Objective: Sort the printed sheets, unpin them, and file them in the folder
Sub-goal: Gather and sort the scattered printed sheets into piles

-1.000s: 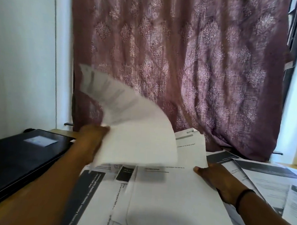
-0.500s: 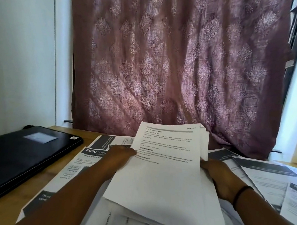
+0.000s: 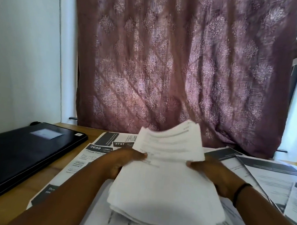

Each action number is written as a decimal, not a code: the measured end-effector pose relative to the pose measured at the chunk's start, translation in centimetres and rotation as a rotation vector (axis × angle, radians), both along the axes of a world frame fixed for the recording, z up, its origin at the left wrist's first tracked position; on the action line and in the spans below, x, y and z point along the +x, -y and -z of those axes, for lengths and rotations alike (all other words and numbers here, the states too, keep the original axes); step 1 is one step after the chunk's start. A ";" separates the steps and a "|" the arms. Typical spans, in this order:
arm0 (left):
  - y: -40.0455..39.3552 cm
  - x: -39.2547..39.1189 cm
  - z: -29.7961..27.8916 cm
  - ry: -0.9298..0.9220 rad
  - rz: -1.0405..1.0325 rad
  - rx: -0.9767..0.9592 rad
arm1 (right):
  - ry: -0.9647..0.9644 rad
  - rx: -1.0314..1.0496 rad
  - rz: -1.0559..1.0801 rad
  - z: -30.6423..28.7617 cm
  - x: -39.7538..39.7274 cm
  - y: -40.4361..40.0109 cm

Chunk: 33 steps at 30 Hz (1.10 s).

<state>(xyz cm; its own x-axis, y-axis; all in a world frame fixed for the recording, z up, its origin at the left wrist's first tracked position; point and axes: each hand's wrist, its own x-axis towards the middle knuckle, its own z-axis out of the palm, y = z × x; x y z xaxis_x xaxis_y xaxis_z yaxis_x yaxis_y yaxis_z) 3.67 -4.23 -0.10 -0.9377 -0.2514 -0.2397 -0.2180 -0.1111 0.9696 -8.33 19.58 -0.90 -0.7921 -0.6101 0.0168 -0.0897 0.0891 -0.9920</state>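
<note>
A stack of printed sheets (image 3: 166, 183) is being held above the middle of the table (image 3: 26, 204), its far end lifted and blurred. The stack is being grasped on its left edge by the left hand (image 3: 121, 162), thumb on top and fingers curled under. The right edge is being gripped in the same way by the right hand (image 3: 212, 174), and a dark band (image 3: 240, 192) is being worn on that wrist. Beneath the stack, more printed pages (image 3: 100, 151) with dark header bars are lying spread over the table, out to its right edge. A black folder (image 3: 18, 154) is lying closed and flat at the table's left edge, well apart from both hands. A patterned curtain (image 3: 181, 64) is hanging behind the table's far edge.
</note>
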 end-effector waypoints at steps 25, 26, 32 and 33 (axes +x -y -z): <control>17.2 31.4 0.0 -0.124 -0.506 0.048 | -0.789 0.446 0.025 -2.9 6.3 3.4; 17.8 32.5 0.5 -0.107 -0.533 0.054 | -0.886 0.520 -0.049 -3.3 7.5 4.6; 18.1 35.2 1.8 -0.097 -0.603 0.102 | -1.151 0.719 -0.441 -2.4 19.3 12.8; 18.1 35.3 2.1 -0.102 -0.608 0.125 | -1.189 0.728 -0.473 -1.6 21.0 13.9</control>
